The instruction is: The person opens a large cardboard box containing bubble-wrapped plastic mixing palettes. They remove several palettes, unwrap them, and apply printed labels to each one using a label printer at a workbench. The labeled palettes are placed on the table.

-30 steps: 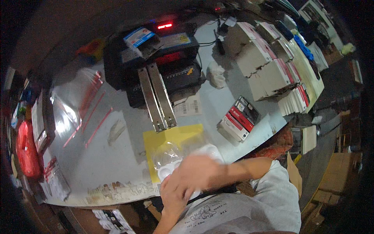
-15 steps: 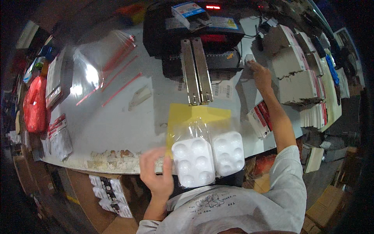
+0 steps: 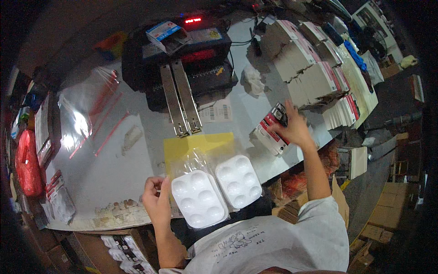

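Two white plastic palette trays with round wells lie side by side at the table's front edge, the left tray (image 3: 197,201) and the right tray (image 3: 239,181). Clear plastic bags are around them. A yellow sheet (image 3: 199,142) lies partly beneath. Beside the left tray is my left hand (image 3: 157,196), its fingers loosely bent, thumb apart, nothing visible in it. My right hand (image 3: 295,128) rests over a small stack of red, black and white printed cards (image 3: 269,134), thumb and fingers spread across the top one.
Beyond the trays stands a black machine (image 3: 200,50) with two metal rails (image 3: 180,98). A crumpled white wad (image 3: 253,80) lies right of it. Tall card stacks (image 3: 310,68) line the right side. Clear bags with red strips (image 3: 93,109) and a red plastic bag (image 3: 28,162) are leftward.
My right hand has come back from the white wad to the printed cards. My left hand has settled beside the left tray. The view has turned and shifted.
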The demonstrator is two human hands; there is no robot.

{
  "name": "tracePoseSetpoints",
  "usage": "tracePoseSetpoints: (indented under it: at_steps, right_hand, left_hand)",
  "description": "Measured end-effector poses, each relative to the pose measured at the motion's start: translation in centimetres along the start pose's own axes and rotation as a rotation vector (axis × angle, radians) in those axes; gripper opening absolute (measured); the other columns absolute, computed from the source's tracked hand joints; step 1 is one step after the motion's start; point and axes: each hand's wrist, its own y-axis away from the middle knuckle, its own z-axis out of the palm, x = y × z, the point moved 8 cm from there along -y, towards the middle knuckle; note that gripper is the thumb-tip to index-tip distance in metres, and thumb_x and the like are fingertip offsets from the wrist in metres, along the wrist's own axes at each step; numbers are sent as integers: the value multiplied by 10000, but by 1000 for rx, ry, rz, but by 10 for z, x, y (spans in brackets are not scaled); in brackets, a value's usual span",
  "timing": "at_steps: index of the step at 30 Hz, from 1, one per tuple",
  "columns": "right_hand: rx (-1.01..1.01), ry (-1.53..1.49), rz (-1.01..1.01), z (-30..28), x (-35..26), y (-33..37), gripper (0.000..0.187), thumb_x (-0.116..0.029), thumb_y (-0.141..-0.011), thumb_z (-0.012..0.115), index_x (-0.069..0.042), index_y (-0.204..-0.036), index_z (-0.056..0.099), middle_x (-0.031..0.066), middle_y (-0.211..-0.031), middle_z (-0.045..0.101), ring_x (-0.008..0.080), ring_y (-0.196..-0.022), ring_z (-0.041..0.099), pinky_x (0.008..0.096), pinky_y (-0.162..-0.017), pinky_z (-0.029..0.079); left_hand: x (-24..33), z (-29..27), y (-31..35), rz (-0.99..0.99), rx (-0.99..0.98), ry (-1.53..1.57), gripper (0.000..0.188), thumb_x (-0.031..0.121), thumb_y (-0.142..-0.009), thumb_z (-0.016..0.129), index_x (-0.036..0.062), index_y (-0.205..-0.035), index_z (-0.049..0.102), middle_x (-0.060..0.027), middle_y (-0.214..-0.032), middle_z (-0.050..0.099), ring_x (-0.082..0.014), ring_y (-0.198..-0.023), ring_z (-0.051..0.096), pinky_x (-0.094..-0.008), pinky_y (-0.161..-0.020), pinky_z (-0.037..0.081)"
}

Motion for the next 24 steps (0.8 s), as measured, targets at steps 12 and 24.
tracePoseSetpoints:
  at_steps: [12, 24]
  right_hand:
    - [224, -267, 86, 15, 20, 33, 603, -305, -687, 724, -30, -1188, 533, 147, -1269, 492, 263, -1157, 486, 370, -941, 341]
    - [-606, -819, -373, -32, -209, 36, 324, -201, -724, 743, 35, -896, 602, 26, -695, 588, 56, -617, 493, 229, -560, 429]
  left_hand:
    - [56, 18, 24, 220, -105, 465, 86, 97, -894, 488, 35, -862, 437, -194, -922, 629, -169, -761, 595, -265, -705, 446]
    - [53, 60, 13, -58, -441, 340, 218, 97, -897, 523, -59, -1037, 583, -103, -931, 655, -103, -826, 588, -222, -735, 471]
